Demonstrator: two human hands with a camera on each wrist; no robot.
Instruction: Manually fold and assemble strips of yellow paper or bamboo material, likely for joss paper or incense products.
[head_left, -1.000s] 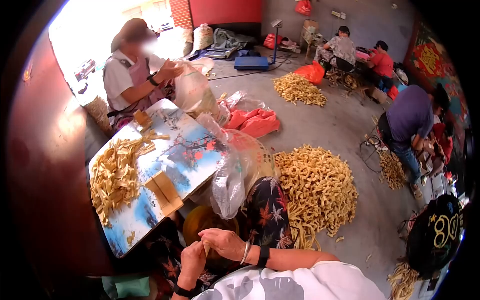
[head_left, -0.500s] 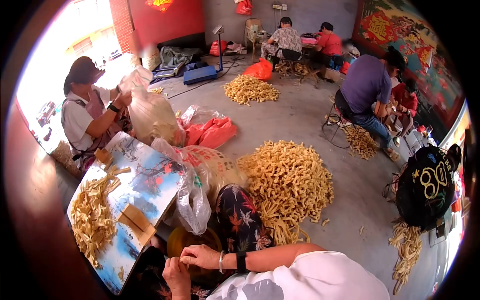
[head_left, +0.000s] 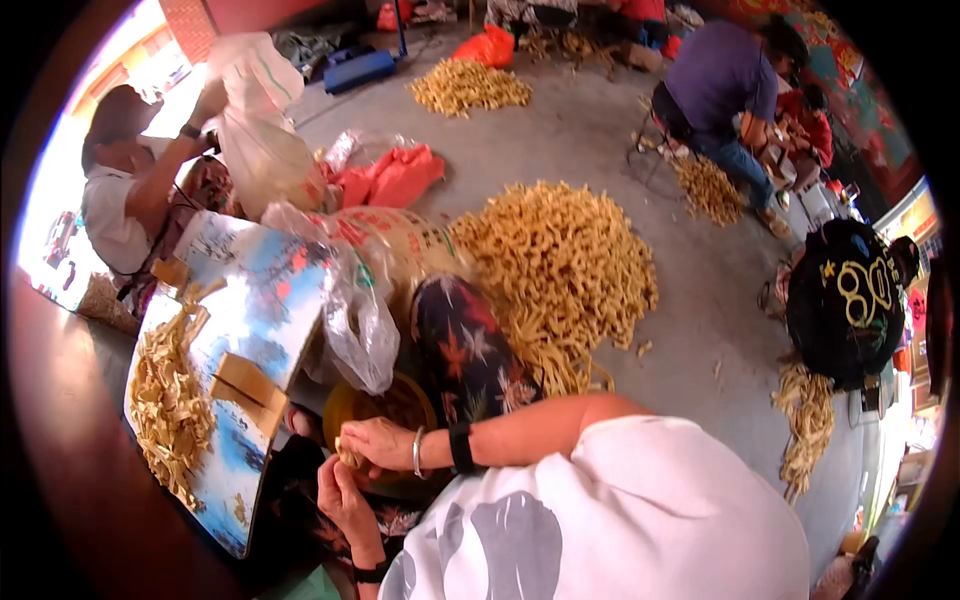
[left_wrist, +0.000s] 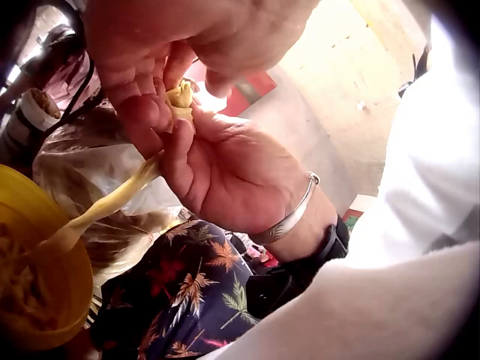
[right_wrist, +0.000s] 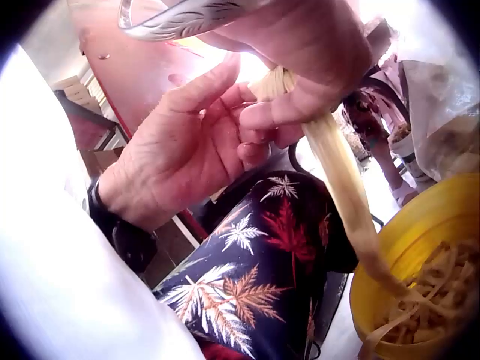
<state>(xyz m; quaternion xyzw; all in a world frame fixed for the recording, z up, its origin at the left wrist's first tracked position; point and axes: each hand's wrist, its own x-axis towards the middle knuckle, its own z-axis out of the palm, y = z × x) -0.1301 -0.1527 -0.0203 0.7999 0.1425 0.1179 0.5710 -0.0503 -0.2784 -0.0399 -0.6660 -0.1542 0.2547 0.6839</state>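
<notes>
A long pale yellow strip, which looks like bean curd skin, runs up from a yellow tub (right_wrist: 411, 238) to my right hand (head_left: 385, 443). My right thumb and fingers pinch the strip (right_wrist: 341, 187), and a folded or knotted end (left_wrist: 180, 96) pokes out between them. Close beside it is my left hand (head_left: 347, 505), palm turned inward and fingers loosely bent, the fingertips near the folded end. More pale strips (right_wrist: 435, 296) lie inside the tub, which stands by my knee in patterned trousers (left_wrist: 187, 292).
Left of me, a painted tabletop (head_left: 255, 330) carries a heap of strips (head_left: 170, 410) and a wooden block (head_left: 248, 392). Ahead lies a large pile of knotted pieces (head_left: 570, 270) beside a plastic bag (head_left: 360, 335). Across the table, a person (head_left: 125, 190) lifts a white sack (head_left: 255, 120).
My head view has turned right, then tilted down. My hands, together before, have moved slightly apart, the folded piece staying in the right. The person opposite has raised the sack.
</notes>
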